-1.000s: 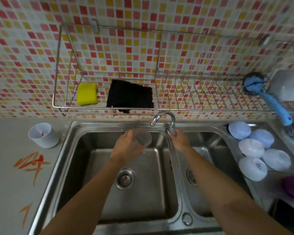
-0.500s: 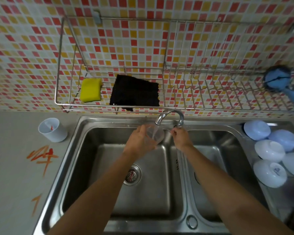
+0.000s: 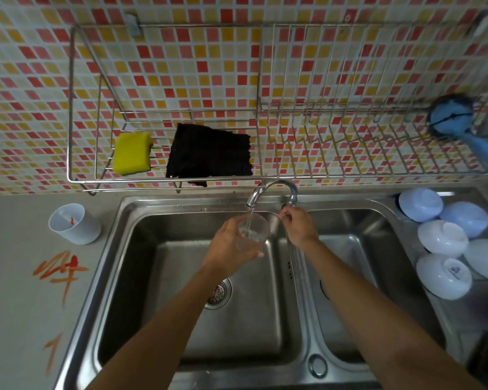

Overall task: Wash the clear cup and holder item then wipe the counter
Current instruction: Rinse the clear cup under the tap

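Now left hand grips cup under tap, stream running in. Right hand pinches tap handle beside it. Best: tilt, swirl, keep flow moderate, avoid splash.

Blue brush handle cut off.

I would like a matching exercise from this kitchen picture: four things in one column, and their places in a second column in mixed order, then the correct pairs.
Things:
1. sponge
2. clear cup
3. white cup
4. bowls

Places:
A. on the counter left of the sink
B. on the wire rack beside the black cloth
C. upside down, right of the sink
D. in the left hand, under the running tap

Pairs: 1-B, 2-D, 3-A, 4-C
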A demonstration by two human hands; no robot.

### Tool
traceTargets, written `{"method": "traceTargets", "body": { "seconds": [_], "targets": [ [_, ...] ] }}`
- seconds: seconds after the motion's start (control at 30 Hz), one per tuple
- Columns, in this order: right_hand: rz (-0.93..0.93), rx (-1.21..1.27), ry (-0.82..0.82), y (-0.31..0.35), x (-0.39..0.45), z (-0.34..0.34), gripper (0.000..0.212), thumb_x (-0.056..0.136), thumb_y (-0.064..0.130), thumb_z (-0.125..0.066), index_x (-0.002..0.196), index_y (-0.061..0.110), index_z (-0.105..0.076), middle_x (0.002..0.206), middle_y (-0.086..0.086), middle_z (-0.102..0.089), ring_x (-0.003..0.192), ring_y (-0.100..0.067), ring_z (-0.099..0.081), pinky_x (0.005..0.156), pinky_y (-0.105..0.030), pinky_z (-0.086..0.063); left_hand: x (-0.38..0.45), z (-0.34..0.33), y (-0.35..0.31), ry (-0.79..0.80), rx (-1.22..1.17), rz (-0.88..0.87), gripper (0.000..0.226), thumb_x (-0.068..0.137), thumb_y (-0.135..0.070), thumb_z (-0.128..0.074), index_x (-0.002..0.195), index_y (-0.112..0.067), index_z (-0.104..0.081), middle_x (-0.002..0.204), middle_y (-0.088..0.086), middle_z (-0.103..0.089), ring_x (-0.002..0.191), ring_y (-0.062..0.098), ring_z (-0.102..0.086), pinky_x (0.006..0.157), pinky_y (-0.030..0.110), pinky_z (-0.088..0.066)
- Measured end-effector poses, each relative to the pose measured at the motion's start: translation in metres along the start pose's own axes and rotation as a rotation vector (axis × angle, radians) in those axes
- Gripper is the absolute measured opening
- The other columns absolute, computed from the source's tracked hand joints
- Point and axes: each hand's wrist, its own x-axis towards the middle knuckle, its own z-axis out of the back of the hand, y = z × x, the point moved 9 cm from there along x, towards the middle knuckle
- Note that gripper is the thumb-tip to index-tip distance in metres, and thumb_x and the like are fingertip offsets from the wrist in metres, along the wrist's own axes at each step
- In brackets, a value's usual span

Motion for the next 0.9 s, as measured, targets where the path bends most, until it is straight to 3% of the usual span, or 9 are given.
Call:
{"method": "traceTargets", "body": {
  "seconds": [0.1, 0.2, 0.43, 0.6, 0.73, 0.8, 0.9],
  "targets": [
    [0.008, 0.014, -0.001, -0.002, 0.001, 0.000, 0.013, 0.096, 0.017, -0.054, 0.091, 0.017, -0.066, 0.099, -0.002, -0.064, 0.089, -0.021, -0.060, 0.082, -0.043, -0.054, 0.000, 0.005, 0.003, -0.064, -0.043, 0.022, 0.088, 0.057, -0.037, -0.091, 0.132, -0.027, -0.046, 0.123, -0.010, -0.054, 0.109, 0.006, -0.052, 0.087, 0.017, -0.039],
    [0.004, 0.041, -0.024, -0.002, -0.001, 0.001, 0.013, 0.096, 0.015, -0.054, 0.091, 0.017, -0.066, 0.098, -0.002, -0.065, 0.089, -0.021, -0.060, 0.082, -0.038, -0.053, 0.003, 0.003, -0.001, -0.025, -0.010, -0.006, 0.090, 0.057, -0.040, -0.090, 0.134, -0.027, -0.044, 0.126, -0.007, -0.054, 0.111, 0.011, -0.053, 0.089, 0.019, -0.040],
    [-0.006, 0.108, -0.050, -0.006, -0.004, 0.007, 0.016, 0.099, 0.018, -0.052, 0.104, 0.012, -0.066, 0.103, -0.004, -0.062, 0.092, -0.019, -0.057, 0.081, -0.029, -0.045, 0.006, 0.009, -0.007, -0.043, -0.035, -0.032, 0.088, 0.058, -0.040, -0.090, 0.134, -0.032, -0.045, 0.129, -0.011, -0.054, 0.111, 0.004, -0.049, 0.089, 0.016, -0.037],
    [-0.017, 0.177, -0.068, -0.010, -0.011, 0.005, 0.021, 0.101, 0.021, -0.048, 0.112, 0.012, -0.063, 0.107, -0.006, -0.066, 0.096, -0.021, -0.060, 0.081, -0.028, -0.045, 0.008, 0.006, -0.007, -0.062, -0.067, -0.027, 0.089, 0.057, -0.044, -0.089, 0.133, -0.030, -0.044, 0.125, -0.011, -0.057, 0.112, 0.009, -0.054, 0.094, 0.024, -0.045],
    [-0.068, 0.200, -0.089, -0.013, -0.014, 0.006, 0.026, 0.104, 0.023, -0.040, 0.115, 0.010, -0.060, 0.103, -0.009, -0.066, 0.086, -0.021, -0.057, 0.072, -0.027, -0.039, 0.008, 0.004, -0.006, -0.062, -0.082, -0.021, 0.089, 0.056, -0.043, -0.090, 0.131, -0.033, -0.045, 0.125, -0.013, -0.057, 0.112, 0.006, -0.054, 0.093, 0.020, -0.043],
    [-0.100, 0.236, -0.102, -0.019, -0.016, 0.008, 0.027, 0.104, 0.022, -0.037, 0.114, 0.011, -0.058, 0.097, -0.011, -0.065, 0.085, -0.026, -0.059, 0.069, -0.030, -0.042, 0.008, 0.005, -0.002, -0.075, -0.095, -0.009, 0.089, 0.055, -0.045, -0.090, 0.130, -0.034, -0.045, 0.125, -0.014, -0.057, 0.112, 0.005, -0.055, 0.092, 0.019, -0.043],
    [-0.106, 0.274, -0.135, -0.023, -0.021, 0.016, 0.030, 0.105, 0.023, -0.034, 0.120, 0.011, -0.056, 0.096, -0.008, -0.064, 0.091, -0.027, -0.062, 0.078, -0.035, -0.050, 0.008, 0.006, -0.003, -0.059, -0.068, -0.020, 0.089, 0.055, -0.043, -0.090, 0.131, -0.032, -0.044, 0.125, -0.013, -0.057, 0.110, 0.005, -0.054, 0.090, 0.017, -0.040]
  ]
}}
